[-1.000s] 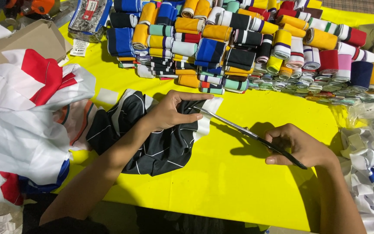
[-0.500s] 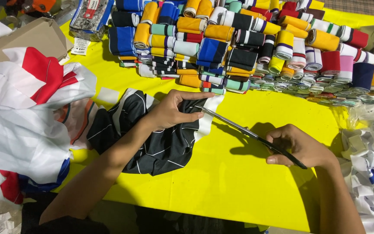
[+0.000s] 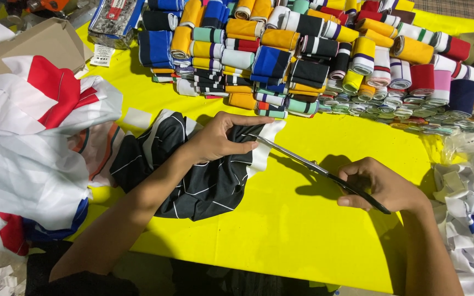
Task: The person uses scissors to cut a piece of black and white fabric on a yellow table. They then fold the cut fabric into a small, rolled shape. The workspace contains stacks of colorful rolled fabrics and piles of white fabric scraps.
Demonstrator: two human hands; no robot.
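Bright yellow tabletop (image 3: 303,230), rolls of striped knit ribbing (image 3: 314,49) stacked at twelve o'clock. My left hand (image 3: 218,140) pinches the black white-striped fabric piece (image 3: 193,170) at centre-left; my right hand (image 3: 382,186) grips long steel scissors (image 3: 314,164), blades at its white edge. I'd keep the cloth taut and cut straight.

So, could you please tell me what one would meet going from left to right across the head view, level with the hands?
White and red fabric heap → black striped fabric → left hand → scissors → right hand → pile of white scraps.
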